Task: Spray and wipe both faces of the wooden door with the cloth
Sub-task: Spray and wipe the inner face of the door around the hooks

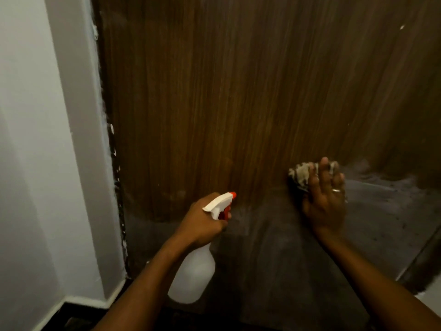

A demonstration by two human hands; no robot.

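Pressing cloth [301,174] to door [238,91], right hand [325,199] clenched.

We see no words, numbers or signs to read. The spray bottle [193,275] is plain white, and the door [238,91] has no label.

The left hand [202,223], low and centre in the frame, is curling into a closed grip around the neck of a spray bottle [193,273], its forearm rising from the bottom edge. The right hand [325,201], right of centre, is pressing flat with its fingers [323,168] pointing upward, pinning a cloth [301,174] beneath them. A ring [336,190] is showing on one finger. The right forearm is stretching in from the lower right corner.
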